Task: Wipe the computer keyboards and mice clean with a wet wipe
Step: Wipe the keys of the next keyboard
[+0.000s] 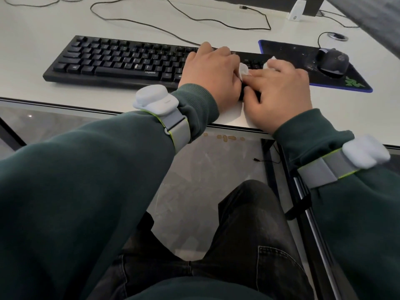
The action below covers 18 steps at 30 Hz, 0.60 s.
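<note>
Lettering reading "rapoo" sits below the space bar of the black keyboard (121, 61), and a green snake logo (355, 82) marks the near corner of the dark mouse pad (287, 50). The keyboard's long axis runs left to right across the white desk (43, 22), space bar towards me. The mouse (332, 61) lies on the pad, tail end away from me. At the keyboard's right end my right hand (279, 92) presses the wet wipe (244, 70) with outstretched fingers. My left hand (212, 79) curls beside it; whether it pinches the wipe I cannot tell. Black cables (216, 20) trail behind; grey glossy floor (205, 165) below.
</note>
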### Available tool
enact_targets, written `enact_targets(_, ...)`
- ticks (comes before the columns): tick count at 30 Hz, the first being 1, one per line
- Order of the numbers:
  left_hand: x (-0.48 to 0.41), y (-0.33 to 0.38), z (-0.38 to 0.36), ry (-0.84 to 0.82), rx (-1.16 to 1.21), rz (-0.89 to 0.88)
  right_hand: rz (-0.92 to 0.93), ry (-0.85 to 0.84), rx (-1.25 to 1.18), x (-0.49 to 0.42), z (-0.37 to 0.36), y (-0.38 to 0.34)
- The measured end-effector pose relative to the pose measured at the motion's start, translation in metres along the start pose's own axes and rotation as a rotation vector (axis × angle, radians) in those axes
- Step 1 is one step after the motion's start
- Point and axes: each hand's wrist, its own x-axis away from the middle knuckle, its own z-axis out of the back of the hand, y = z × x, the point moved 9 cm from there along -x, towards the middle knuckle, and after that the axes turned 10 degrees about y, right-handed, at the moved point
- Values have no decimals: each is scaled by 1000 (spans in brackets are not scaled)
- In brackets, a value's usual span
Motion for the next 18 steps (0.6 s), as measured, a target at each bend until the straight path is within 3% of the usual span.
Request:
enact_targets(5,-5,-2,1,7,11,21,33,-138,-27,1,-12,-19)
enact_targets(10,-2,0,3,14,-9,-14,62,-41,15,14,7,-12)
enact_targets(18,-2,1,4,8,20,-20,-270,-244,5,8,-6,29)
